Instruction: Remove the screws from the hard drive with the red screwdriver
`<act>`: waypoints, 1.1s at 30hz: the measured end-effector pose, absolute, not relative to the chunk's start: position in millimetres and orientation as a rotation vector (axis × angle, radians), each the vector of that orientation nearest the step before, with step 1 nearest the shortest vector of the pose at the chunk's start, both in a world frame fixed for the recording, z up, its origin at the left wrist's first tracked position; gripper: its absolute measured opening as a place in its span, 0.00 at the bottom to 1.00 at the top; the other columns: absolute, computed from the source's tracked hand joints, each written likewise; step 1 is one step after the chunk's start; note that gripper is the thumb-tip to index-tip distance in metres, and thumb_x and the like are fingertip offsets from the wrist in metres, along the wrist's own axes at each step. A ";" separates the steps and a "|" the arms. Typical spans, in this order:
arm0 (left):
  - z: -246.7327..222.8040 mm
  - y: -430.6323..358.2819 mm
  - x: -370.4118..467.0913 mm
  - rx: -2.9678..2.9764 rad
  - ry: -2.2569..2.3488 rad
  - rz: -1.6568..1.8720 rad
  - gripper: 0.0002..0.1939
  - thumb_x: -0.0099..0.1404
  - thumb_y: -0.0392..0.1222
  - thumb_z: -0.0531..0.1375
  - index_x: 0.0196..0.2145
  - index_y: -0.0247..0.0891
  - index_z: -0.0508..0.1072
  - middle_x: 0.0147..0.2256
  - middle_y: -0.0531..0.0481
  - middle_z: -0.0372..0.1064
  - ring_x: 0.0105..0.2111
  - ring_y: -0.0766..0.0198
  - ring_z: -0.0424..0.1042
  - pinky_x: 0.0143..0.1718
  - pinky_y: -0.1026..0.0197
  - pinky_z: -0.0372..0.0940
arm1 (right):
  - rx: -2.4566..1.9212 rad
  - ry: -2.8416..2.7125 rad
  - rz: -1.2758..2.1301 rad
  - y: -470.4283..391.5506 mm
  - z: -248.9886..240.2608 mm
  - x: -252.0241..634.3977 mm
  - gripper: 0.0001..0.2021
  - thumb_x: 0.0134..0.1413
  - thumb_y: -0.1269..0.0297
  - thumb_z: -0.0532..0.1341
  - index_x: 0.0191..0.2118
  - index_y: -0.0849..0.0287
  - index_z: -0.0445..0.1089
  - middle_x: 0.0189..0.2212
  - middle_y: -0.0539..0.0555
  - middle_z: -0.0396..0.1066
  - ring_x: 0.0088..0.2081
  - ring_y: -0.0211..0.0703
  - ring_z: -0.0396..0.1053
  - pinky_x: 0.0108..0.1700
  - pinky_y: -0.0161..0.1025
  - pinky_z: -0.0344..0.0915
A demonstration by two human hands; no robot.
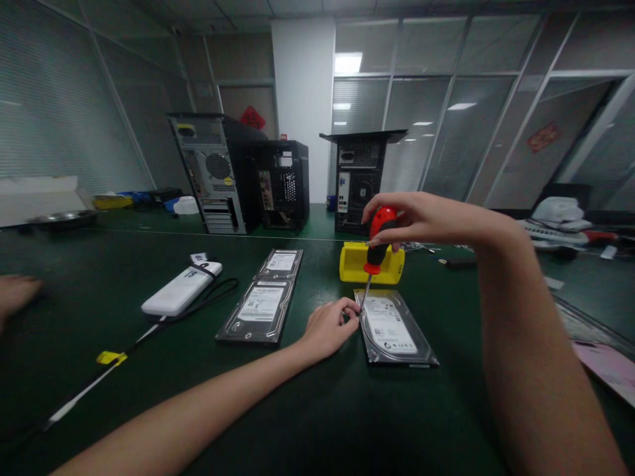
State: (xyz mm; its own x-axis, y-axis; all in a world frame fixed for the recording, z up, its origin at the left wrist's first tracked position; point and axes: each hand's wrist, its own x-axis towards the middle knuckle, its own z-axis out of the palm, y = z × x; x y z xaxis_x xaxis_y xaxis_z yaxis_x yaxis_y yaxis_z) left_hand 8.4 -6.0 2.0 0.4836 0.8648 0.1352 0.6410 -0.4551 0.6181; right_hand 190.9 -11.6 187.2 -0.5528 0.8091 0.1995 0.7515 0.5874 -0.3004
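A hard drive (pixel 394 330) with a white label lies flat on the dark green table. My right hand (pixel 397 218) is wrapped from above round the red and black handle of a screwdriver (pixel 377 254). Its thin shaft points down, slightly tilted, with the tip at the drive's left edge. Beside that tip, the thumb and forefinger of my left hand (pixel 332 327) are pinched together against the same edge; whatever is between them is hidden. Just behind the drive stands a yellow open case (pixel 350 264).
Two more hard drives, a nearer one (pixel 255 314) and a farther one (pixel 280 262), lie left of centre. Further left is a white power strip (pixel 181 291) with its cable. Computer towers (pixel 213 172) stand behind. Another person's hand (pixel 17 294) shows at the left edge. A pink item (pixel 605 367) lies right.
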 end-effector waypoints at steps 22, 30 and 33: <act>3.5 -7.1 8.5 2.224 1.249 0.597 0.13 0.62 0.44 0.52 0.43 0.42 0.69 0.38 0.54 0.72 0.36 0.64 0.68 0.36 0.63 0.61 | -1.295 -2.406 0.247 2.7 177.8 183.0 0.20 0.53 0.50 0.56 0.48 0.55 0.65 0.38 0.54 0.70 0.30 0.39 0.69 0.33 0.38 0.65; 1.8 -6.1 9.1 2.231 1.259 0.605 0.13 0.61 0.43 0.52 0.43 0.42 0.70 0.38 0.54 0.72 0.35 0.64 0.69 0.36 0.64 0.61 | -1.240 -2.370 0.360 -3.0 178.7 182.7 0.19 0.60 0.55 0.47 0.49 0.57 0.66 0.43 0.56 0.69 0.32 0.40 0.67 0.32 0.37 0.64; -0.5 -5.0 9.2 2.236 1.258 0.615 0.14 0.61 0.43 0.52 0.43 0.42 0.70 0.38 0.54 0.72 0.36 0.64 0.69 0.36 0.64 0.62 | -1.199 -2.384 0.360 -5.1 179.2 184.7 0.20 0.59 0.54 0.49 0.53 0.56 0.63 0.42 0.55 0.70 0.31 0.39 0.66 0.31 0.36 0.63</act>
